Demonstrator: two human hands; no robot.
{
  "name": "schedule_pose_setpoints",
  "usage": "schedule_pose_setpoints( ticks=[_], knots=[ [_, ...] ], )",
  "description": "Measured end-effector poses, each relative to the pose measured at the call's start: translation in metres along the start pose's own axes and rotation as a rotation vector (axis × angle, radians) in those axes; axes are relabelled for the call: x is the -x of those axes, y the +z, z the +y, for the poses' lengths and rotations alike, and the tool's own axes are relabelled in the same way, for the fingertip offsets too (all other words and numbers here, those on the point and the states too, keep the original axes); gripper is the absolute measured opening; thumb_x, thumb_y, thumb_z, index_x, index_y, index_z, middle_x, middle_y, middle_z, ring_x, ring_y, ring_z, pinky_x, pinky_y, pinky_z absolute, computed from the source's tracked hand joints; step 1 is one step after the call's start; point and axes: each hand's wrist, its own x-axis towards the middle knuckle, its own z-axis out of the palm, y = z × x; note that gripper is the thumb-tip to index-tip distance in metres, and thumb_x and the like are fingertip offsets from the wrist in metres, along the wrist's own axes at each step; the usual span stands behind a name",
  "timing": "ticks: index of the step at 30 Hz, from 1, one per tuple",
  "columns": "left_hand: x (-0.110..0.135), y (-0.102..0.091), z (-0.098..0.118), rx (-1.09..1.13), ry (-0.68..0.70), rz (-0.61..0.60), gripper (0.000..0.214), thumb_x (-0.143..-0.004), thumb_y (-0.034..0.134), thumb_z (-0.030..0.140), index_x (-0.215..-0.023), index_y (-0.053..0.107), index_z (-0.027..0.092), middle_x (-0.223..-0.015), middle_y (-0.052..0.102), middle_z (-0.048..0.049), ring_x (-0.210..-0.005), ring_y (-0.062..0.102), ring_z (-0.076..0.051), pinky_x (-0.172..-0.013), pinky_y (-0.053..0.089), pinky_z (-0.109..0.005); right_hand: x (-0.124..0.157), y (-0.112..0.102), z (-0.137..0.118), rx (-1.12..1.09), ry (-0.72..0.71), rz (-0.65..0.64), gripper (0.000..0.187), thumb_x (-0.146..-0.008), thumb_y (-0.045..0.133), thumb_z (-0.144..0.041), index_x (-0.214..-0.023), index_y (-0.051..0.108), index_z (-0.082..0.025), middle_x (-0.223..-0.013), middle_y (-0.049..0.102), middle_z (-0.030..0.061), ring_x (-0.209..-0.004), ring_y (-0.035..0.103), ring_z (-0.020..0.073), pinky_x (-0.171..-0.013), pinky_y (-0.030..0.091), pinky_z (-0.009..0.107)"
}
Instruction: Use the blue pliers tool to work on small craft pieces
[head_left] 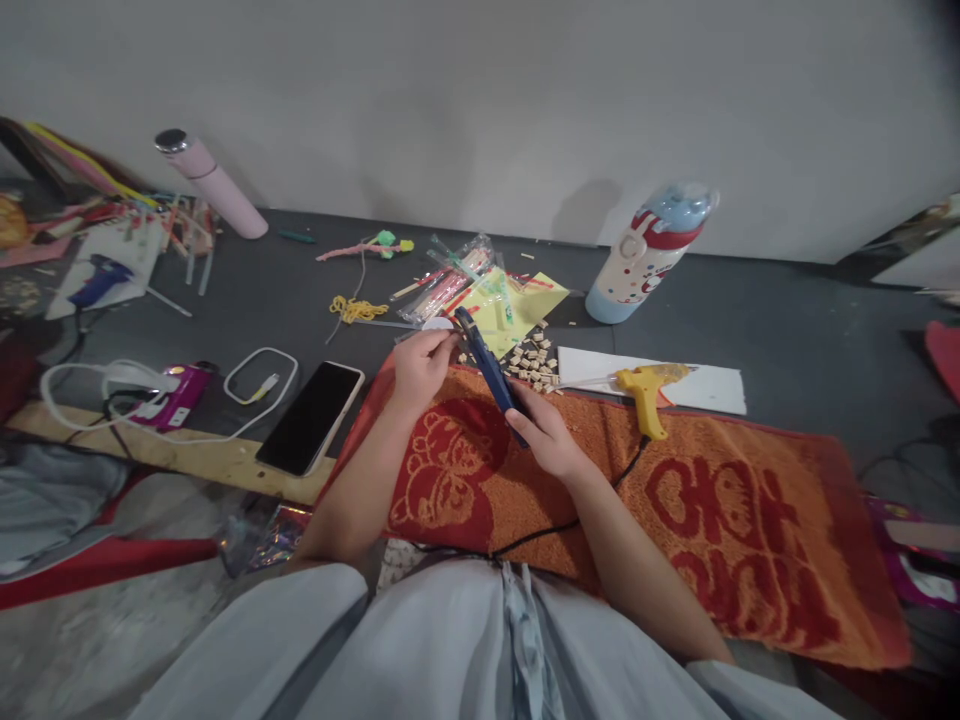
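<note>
My right hand [546, 430] is closed around the handle of a blue glue gun [486, 362], whose nozzle points up and left toward my left hand. My left hand [421, 366] is pinched on a small white round piece [437, 324] right at the gun's tip. Both hands hover over an orange and red towel [712, 510] spread on the dark table. A black cord runs from the gun back toward my lap. A pile of small wooden tiles [534, 362] lies just behind the gun.
A yellow glue gun [646, 388] rests on white paper at the right. A black phone [310, 416], white cables and a purple gadget [174, 396] lie at the left. Two bottles, pink [211, 184] and blue-white [646, 254], stand near the wall, with straws and yellow paper [517, 300] between them.
</note>
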Motion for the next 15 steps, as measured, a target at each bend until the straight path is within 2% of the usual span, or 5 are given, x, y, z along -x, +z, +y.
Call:
schedule_pose_setpoints(
  ticks=[5,15],
  knots=[
    [-0.0011,-0.0019,0.0005,0.02,-0.03,-0.034,0.03,-0.083,0.058,0.03,-0.056,0.062,0.018,-0.053,0.058,-0.0006,-0.052,0.049,-0.012,-0.054,0.035,-0.025,-0.0007,-0.0024,0.0019,0.039,-0.021,0.006,0.059,-0.09,0.044,-0.057,-0.131,0.053,-0.017,-0.125,0.062,0.0151,-0.117,0.055,0.0291,-0.104,0.038,0.046],
    [0.0014,-0.0019,0.0,-0.199,0.124,-0.039,0.031,-0.087,0.05,0.026,-0.059,0.06,0.017,-0.056,0.059,-0.0019,-0.055,0.051,-0.011,-0.055,0.035,-0.023,-0.0016,-0.0038,-0.0032,0.037,-0.069,-0.017,0.052,-0.092,0.042,-0.054,-0.126,0.055,-0.017,-0.116,0.066,0.0125,-0.108,0.06,0.0267,-0.096,0.044,0.042]
  ],
)
